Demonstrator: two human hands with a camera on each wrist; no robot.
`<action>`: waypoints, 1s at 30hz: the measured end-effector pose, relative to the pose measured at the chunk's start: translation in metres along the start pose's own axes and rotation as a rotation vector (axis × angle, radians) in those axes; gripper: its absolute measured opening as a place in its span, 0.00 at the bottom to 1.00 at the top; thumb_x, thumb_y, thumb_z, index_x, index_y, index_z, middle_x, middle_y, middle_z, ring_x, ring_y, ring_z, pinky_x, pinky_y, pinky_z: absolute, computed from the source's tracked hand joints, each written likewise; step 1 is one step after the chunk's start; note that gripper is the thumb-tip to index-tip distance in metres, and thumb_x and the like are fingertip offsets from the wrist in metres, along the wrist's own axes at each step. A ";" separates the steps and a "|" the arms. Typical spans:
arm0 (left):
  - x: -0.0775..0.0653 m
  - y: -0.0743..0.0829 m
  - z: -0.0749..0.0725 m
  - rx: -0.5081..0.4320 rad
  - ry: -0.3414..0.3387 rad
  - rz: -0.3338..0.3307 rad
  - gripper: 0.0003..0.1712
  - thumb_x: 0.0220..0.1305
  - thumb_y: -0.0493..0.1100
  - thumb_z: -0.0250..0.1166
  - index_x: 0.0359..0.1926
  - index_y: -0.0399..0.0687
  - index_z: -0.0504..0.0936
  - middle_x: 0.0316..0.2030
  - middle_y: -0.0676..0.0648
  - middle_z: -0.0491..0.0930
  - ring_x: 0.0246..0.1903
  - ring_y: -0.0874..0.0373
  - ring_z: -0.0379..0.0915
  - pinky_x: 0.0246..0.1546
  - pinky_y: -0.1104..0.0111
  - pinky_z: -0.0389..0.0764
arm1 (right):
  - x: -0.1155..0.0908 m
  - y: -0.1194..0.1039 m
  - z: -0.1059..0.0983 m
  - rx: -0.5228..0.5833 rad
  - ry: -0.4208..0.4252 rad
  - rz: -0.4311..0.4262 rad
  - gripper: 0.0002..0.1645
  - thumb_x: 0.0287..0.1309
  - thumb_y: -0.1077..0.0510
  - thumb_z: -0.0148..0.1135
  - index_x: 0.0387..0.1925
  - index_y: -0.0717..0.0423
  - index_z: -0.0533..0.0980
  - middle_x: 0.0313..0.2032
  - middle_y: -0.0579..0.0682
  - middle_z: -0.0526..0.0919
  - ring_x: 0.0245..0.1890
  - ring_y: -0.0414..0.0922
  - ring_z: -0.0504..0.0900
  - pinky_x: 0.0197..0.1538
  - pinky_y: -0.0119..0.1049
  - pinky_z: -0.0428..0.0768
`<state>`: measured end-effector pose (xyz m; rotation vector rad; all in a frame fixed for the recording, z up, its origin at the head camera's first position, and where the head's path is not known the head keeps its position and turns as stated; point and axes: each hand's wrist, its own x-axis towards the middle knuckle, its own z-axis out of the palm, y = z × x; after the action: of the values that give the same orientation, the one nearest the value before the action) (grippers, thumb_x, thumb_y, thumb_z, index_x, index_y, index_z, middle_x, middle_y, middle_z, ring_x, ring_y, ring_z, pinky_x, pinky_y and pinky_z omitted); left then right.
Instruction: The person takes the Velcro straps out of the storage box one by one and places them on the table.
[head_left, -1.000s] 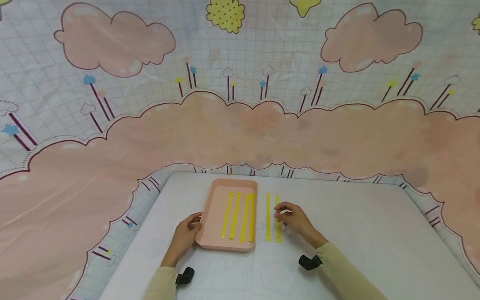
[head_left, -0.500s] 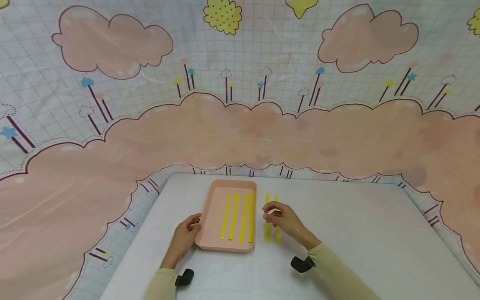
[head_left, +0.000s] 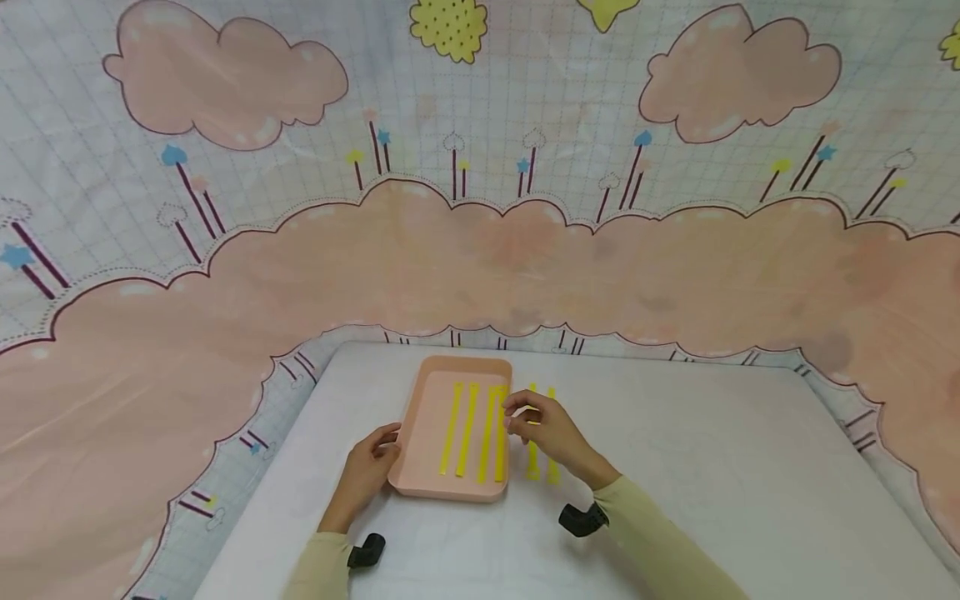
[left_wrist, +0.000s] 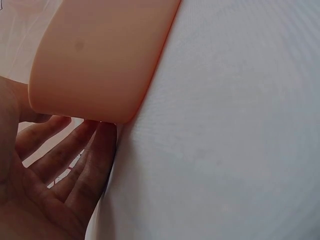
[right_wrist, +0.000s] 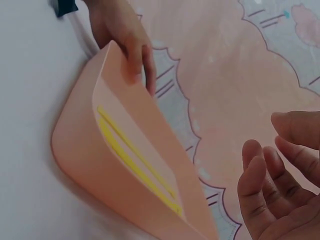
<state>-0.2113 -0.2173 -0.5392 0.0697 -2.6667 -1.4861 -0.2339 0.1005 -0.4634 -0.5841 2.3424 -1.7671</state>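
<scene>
A shallow peach-pink tray (head_left: 420, 417) lies on the white table. My left hand (head_left: 367, 471) grips its left rim; in the left wrist view the fingers (left_wrist: 97, 160) touch the outer wall. Inside the tray lie several flat yellow strips (head_left: 467, 433), lengthwise and side by side. My right hand (head_left: 551, 433) hovers at the tray's right edge with bent fingers and holds nothing visible. In the right wrist view its thumb (right_wrist: 297, 127) stands apart from the fingers. Two more yellow strips (head_left: 532, 462) lie right of the tray, partly hidden by this hand.
The white table (head_left: 712, 450) extends far to the right. Behind it hangs a cloth (head_left: 480, 267) printed with clouds and stars. Black wrist devices (head_left: 583, 520) sit on both wrists.
My right hand has moved left, from beside the outer yellow strip to the tray's right edge. My left hand stays on the tray, and the strips have not visibly shifted.
</scene>
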 end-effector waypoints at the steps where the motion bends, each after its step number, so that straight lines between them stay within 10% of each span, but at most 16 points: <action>1: 0.002 -0.001 -0.001 0.000 0.000 -0.005 0.24 0.68 0.39 0.60 0.65 0.49 0.74 0.56 0.40 0.79 0.55 0.45 0.78 0.53 0.55 0.80 | 0.002 -0.001 0.001 0.004 -0.002 -0.013 0.16 0.63 0.61 0.63 0.51 0.63 0.75 0.47 0.59 0.78 0.40 0.54 0.82 0.34 0.38 0.81; 12: -0.001 0.003 -0.001 -0.014 0.012 0.000 0.23 0.67 0.37 0.59 0.64 0.46 0.75 0.55 0.37 0.79 0.55 0.42 0.78 0.53 0.54 0.80 | 0.016 -0.015 0.020 -0.012 -0.041 -0.012 0.15 0.63 0.58 0.64 0.51 0.56 0.76 0.54 0.56 0.78 0.51 0.48 0.81 0.47 0.35 0.83; 30: -0.002 0.008 -0.002 0.000 0.013 0.014 0.23 0.67 0.36 0.59 0.63 0.44 0.75 0.54 0.37 0.80 0.54 0.43 0.78 0.52 0.53 0.80 | 0.039 -0.025 0.043 -0.341 -0.121 -0.206 0.14 0.63 0.60 0.63 0.50 0.56 0.76 0.50 0.52 0.80 0.51 0.49 0.80 0.47 0.36 0.80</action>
<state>-0.2094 -0.2142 -0.5317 0.0600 -2.6515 -1.4762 -0.2491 0.0413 -0.4477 -0.9833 2.5927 -1.3589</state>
